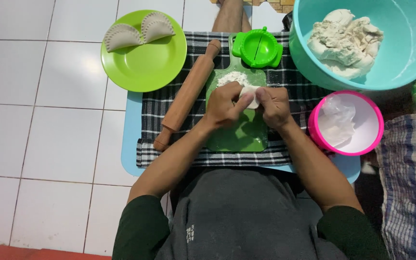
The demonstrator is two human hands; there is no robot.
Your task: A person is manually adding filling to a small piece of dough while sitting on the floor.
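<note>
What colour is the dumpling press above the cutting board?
Bright green, the dumpling press; the head view shows it clearly, lying at the top of the cutting board.

Greens, pink and checks
Lime plate (143, 67), green board (239, 137), turquoise bowl (400, 58), pink bowl (376, 123), black-and-white checked cloth (169, 103).

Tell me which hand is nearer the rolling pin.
Left. The left hand is just right of the rolling pin, pinching the dough piece over the green board. The right hand is farther off, beyond the dough.
</note>
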